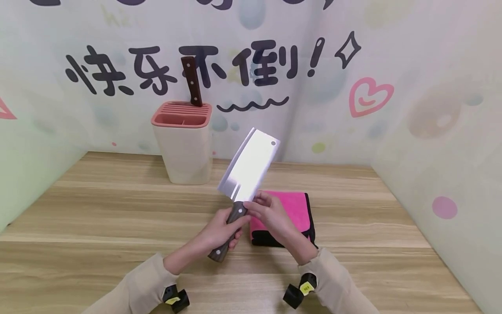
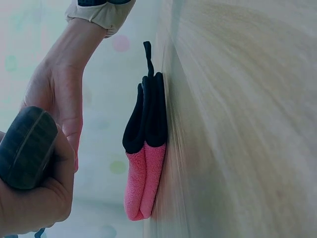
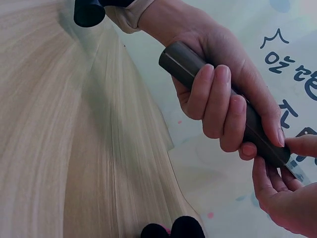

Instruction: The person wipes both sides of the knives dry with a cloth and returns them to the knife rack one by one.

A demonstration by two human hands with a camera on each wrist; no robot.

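Note:
A cleaver (image 1: 251,168) with a broad shiny blade and a dark riveted handle is held up over the table, blade pointing up and away. My left hand (image 1: 217,229) grips the handle, fingers wrapped round it, as the right wrist view also shows. At the blade end of the handle, my right hand (image 1: 272,218) pinches it between thumb and fingers. Only the butt of the dark handle (image 2: 27,148) faces the left wrist view. Behind the right hand lies a folded pink cloth (image 1: 294,211) with black edging, partly covered by that hand.
A white knife holder (image 1: 186,152) with a pink slotted top stands at the back left, near the wall. One brown-handled knife (image 1: 192,83) sticks up from its slots. Printed cloth walls (image 1: 431,152) bound the wooden table (image 1: 98,209) at the back and sides.

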